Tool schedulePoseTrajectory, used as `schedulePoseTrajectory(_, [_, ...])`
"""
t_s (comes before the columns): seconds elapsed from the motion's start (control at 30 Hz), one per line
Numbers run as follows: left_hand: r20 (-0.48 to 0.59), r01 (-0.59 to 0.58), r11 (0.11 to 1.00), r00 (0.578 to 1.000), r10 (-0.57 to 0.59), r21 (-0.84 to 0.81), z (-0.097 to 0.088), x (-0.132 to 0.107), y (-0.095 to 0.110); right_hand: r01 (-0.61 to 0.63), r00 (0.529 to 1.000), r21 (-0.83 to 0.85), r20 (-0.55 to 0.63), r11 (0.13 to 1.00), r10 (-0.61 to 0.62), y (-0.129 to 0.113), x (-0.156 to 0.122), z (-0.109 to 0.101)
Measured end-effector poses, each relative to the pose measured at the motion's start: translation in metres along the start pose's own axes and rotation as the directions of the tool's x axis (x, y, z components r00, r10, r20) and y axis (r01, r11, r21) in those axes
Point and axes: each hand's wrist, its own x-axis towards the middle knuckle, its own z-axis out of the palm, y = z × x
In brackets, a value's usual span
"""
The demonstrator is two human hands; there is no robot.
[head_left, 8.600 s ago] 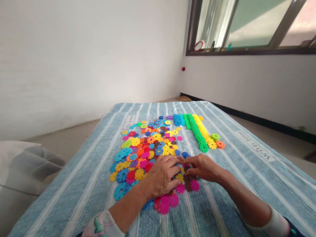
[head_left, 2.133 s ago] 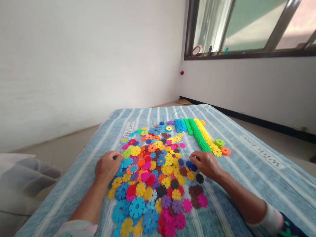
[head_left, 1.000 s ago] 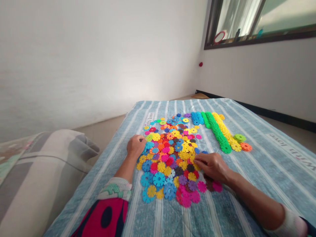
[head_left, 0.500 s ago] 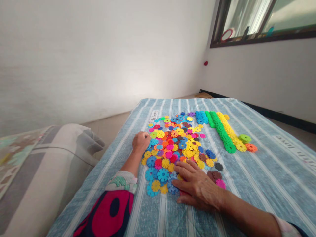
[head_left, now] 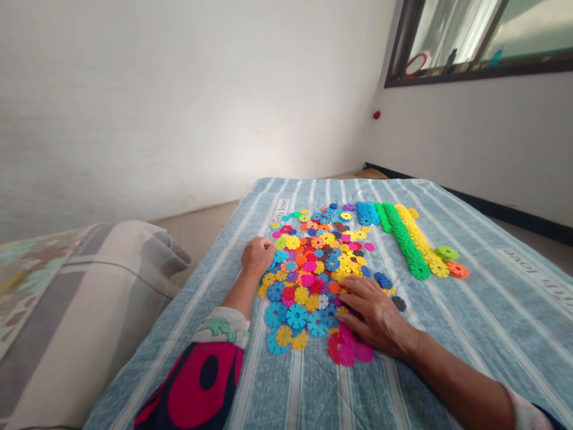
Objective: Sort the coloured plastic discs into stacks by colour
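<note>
Many toothed plastic discs in mixed colours lie in a loose pile (head_left: 308, 279) on a blue striped cloth (head_left: 304, 388). My left hand (head_left: 258, 255) rests against the pile's left edge with its fingers curled in; whatever they may hold is hidden. Palm down, my right hand (head_left: 373, 313) lies over the pile's right side, fingers stretched out and touching yellow discs. Several magenta discs (head_left: 350, 347) sit just below its thumb. A large blue disc (head_left: 296, 316) lies at the pile's near part, between the hands.
Right of the pile, discs lie in overlapping rows: a green row (head_left: 405, 242), a yellow row (head_left: 421, 242) and a short blue group (head_left: 367, 213). An orange disc (head_left: 458, 270) is at their near end. Grey striped fabric (head_left: 116, 286) bulges at left.
My right hand has slid away from me and to the right across the discs. Magenta and red discs that it covered now show below it. My left hand has stayed in place.
</note>
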Motion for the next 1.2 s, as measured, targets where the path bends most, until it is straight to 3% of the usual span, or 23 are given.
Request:
schedulePoseTrajectory(0.33, [0.01,0.001,1.0,1.0,-0.001,-0.002,0.003,0.002,-0.003,-0.005,0.988,-0.038,0.152,0.999,0.01,-0.006,0.004,-0.007])
schedulePoseTrajectory(0.67, [-0.01,-0.011,1.0,1.0,0.011,-0.004,0.002,0.003,-0.004,-0.118,0.99,-0.079,0.062,0.99,0.123,0.029,-0.001,-0.012])
schedulePoseTrajectory(0.97, [-0.008,-0.012,1.0,1.0,0.012,-0.004,0.003,0.005,-0.005,0.031,0.999,-0.022,0.033,0.999,-0.03,0.008,0.001,-0.013])
schedulePoseTrajectory(1.2, [-0.02,-0.014,1.0,1.0,0.014,-0.016,0.004,0.003,-0.005,0.009,0.999,-0.02,0.05,1.0,-0.008,0.007,0.001,-0.01])
